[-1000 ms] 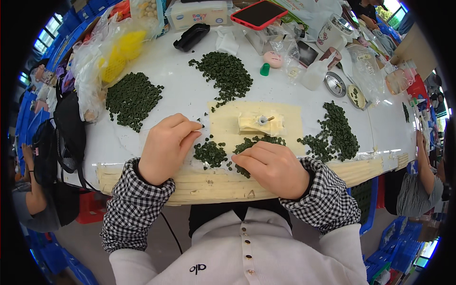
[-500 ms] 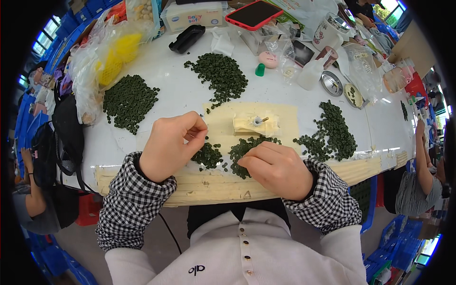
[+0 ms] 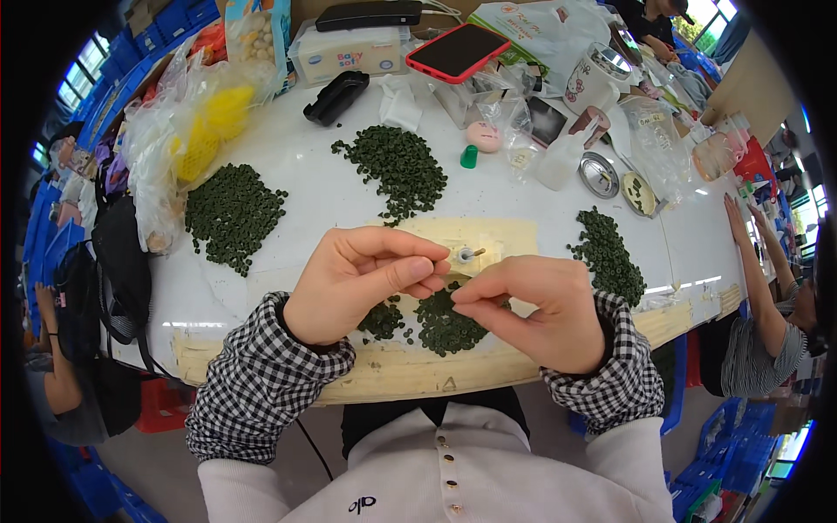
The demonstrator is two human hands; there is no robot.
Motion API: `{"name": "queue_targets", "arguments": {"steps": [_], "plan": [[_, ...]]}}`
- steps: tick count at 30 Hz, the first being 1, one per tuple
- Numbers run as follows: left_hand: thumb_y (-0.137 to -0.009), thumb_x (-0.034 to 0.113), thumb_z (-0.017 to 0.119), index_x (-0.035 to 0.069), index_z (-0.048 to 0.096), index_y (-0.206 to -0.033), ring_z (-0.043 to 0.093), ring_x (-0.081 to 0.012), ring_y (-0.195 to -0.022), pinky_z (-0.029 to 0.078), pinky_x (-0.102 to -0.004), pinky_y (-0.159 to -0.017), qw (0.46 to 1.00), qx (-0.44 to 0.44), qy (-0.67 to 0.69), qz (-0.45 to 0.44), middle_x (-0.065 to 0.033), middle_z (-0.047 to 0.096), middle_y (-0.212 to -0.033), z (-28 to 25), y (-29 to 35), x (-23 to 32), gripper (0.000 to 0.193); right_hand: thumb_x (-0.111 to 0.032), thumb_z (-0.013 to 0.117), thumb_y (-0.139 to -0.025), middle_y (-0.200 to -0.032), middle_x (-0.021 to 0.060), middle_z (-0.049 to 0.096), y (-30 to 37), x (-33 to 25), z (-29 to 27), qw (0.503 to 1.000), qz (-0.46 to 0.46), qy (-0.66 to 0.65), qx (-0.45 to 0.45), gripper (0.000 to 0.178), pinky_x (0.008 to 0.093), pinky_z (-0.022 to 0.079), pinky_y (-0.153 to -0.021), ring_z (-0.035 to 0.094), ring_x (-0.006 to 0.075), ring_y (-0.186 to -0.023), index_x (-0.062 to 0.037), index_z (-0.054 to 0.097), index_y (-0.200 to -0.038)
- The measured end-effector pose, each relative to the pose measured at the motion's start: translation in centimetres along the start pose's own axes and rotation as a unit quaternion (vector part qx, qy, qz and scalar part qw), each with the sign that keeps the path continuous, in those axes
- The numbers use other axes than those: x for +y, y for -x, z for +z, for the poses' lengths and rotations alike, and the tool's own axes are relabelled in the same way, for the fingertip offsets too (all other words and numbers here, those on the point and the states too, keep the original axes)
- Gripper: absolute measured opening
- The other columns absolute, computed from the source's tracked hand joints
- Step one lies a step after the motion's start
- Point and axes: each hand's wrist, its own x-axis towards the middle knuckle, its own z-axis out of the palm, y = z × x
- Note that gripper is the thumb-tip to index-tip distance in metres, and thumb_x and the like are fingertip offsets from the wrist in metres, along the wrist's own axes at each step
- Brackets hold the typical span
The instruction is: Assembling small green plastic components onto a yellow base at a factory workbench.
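Note:
My left hand (image 3: 357,279) is closed in a pinch at the left side of a small taped block with a metal pin (image 3: 475,254) sticking out of a round collar. Any piece in those fingertips is too small to make out. Thumb and forefinger of my right hand (image 3: 549,314) are pinched together just right of the block, over a small pile of dark green ring-shaped pieces (image 3: 446,331); what they hold cannot be made out. Another little heap of green pieces (image 3: 382,322) lies partly behind my left hand. Pale tape (image 3: 510,231) covers the table around the block.
Larger green piles lie at the left (image 3: 234,213), far middle (image 3: 401,170) and right (image 3: 608,253). Beyond them are a black case (image 3: 336,98), a red-edged phone (image 3: 458,52), a green cap (image 3: 469,157), a white bottle (image 3: 558,161) and round tins (image 3: 599,174). Co-workers sit at both sides.
My left hand has moved right, from the tape's left edge to the block. My right hand has lifted from the small pile and shifted slightly right. The whole view has tilted a little.

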Motion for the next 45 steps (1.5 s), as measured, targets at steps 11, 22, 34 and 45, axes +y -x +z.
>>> {"name": "queue_targets", "arguments": {"steps": [11,22,34,45], "plan": [[-0.097,0.009,0.06,-0.002,0.062,-0.112,0.072,-0.0228,-0.092,0.061,-0.0319,-0.081,0.991,-0.018,0.118,-0.064,-0.0167,0.071,-0.102,0.2,0.6,-1.1,0.019,0.004,0.076,-0.077,-0.09,0.0089,0.065,-0.1,0.6,1.8,0.994,-0.038,0.042,0.091,0.02,0.0268,0.053,-0.063,0.066,0.0189,-0.073,-0.0016,0.071,-0.095],[-0.097,0.009,0.059,-0.005,0.062,-0.111,0.072,-0.0253,-0.095,0.062,-0.0333,-0.082,0.996,-0.002,0.078,-0.043,-0.0193,0.07,-0.103,-0.1,0.6,-1.1,0.02,0.007,0.073,-0.079,-0.089,0.0089,0.065,-0.2,1.0,1.7,0.997,-0.006,0.012,0.073,0.018,0.026,0.054,-0.065,0.066,0.0171,-0.075,0.0002,0.071,-0.096],[-0.096,0.007,0.061,-0.004,0.063,-0.11,0.072,-0.0229,-0.091,0.061,-0.0322,-0.08,0.999,-0.014,0.033,-0.019,-0.0186,0.071,-0.101,0.0,0.6,-1.3,0.018,0.008,0.071,-0.078,-0.088,0.0086,0.065,0.0,1.1,1.8,0.995,0.013,-0.034,0.088,0.016,0.0243,0.054,-0.063,0.065,0.0133,-0.073,0.0018,0.069,-0.093],[-0.096,0.006,0.061,-0.002,0.064,-0.11,0.072,-0.0203,-0.088,0.061,-0.0305,-0.079,0.995,-0.02,0.072,-0.069,-0.0166,0.072,-0.099,0.2,0.7,-1.0,0.017,0.003,0.068,-0.085,-0.094,0.009,0.065,0.3,1.6,2.0,0.976,0.081,-0.192,0.059,0.013,0.0239,0.056,-0.07,0.066,0.0134,-0.081,0.0015,0.068,-0.097]]}}
